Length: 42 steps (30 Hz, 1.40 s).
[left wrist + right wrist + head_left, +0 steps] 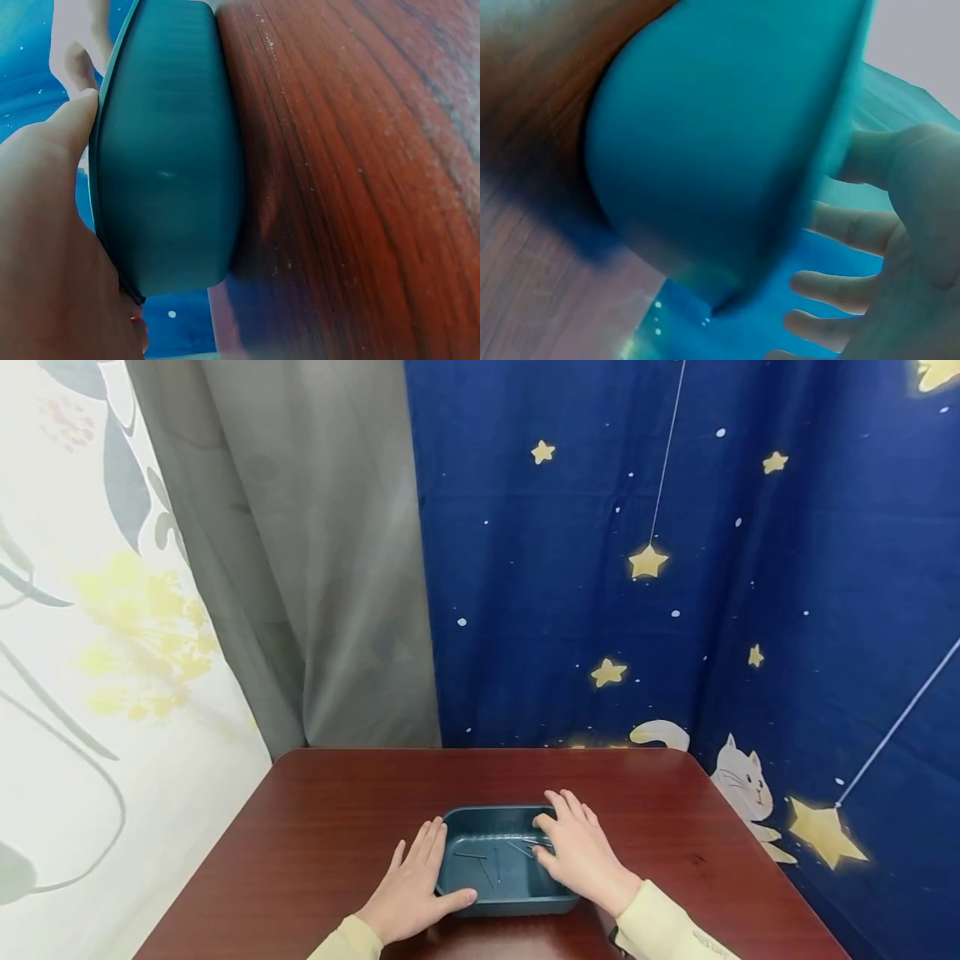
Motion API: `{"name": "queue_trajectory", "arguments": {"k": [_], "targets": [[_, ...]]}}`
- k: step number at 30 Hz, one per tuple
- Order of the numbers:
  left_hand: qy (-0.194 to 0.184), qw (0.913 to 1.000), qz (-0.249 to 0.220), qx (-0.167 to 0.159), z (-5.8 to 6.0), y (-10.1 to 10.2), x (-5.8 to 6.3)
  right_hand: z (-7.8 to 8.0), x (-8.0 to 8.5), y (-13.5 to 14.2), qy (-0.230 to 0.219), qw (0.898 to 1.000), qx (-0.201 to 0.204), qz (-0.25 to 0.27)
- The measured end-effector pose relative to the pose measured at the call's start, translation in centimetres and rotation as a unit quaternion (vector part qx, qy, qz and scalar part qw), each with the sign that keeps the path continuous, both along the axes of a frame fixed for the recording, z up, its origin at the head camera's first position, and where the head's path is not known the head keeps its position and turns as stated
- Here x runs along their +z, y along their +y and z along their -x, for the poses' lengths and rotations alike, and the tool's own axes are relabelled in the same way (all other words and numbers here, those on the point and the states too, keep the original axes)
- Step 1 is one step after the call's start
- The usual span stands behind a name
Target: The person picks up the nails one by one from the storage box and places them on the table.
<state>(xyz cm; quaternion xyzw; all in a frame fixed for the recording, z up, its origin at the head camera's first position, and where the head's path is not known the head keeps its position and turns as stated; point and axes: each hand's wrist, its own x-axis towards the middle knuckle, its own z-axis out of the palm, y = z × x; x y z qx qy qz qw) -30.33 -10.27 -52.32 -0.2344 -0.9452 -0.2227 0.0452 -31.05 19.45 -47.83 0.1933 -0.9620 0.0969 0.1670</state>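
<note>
A dark teal plastic tray (506, 907) stands on the table, with several thin metal nails (472, 857) lying loose on its floor. My left hand (414, 893) rests on the tray's left side, fingers straight along the rim and thumb across the near left corner. In the left wrist view, the thumb (75, 124) touches the rim. Over the tray's right side is my right hand (588, 860), its fingers spread and slightly bent, with thumb and index finger above the nails at the right end. In the right wrist view, the spread fingers (855, 229) hold nothing.
The reddish-brown wooden table (337, 793) has rounded far corners. Behind it hang a grey curtain (337, 568) and a blue curtain (540, 593) with stars. A pale patterned cloth (112, 735) hangs on the left.
</note>
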Motion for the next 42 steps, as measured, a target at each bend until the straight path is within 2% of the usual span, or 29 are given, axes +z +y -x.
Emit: {"name": "queue_trajectory", "arguments": {"k": [6, 15, 26, 34, 42], "targets": [[-0.007, 0.9999, -0.004, -0.011, 0.2, 0.5, -0.3, 2.1, -1.8, -0.3, -0.016, 0.999, 0.014, -0.031], [-0.004, 1.0000, 0.000, -0.008, 0.0, 0.3, -0.7, 2.8, -3.5, -1.1, -0.041, 0.998, 0.018, -0.046], [-0.010, 0.9999, -0.005, -0.001, 0.2, -0.2, -0.6, 3.2, -4.0, -1.6, -0.006, 0.998, 0.030, -0.047], [-0.015, 0.9998, -0.009, 0.002, 0.3, 0.1, -0.5, 3.4, -3.8, -1.5, 0.035, 0.998, 0.030, -0.041], [-0.004, 1.0000, 0.005, 0.004, 0.1, 0.0, -0.4, 3.6, -3.9, -1.5, 0.016, 0.998, 0.034, -0.047]]}}
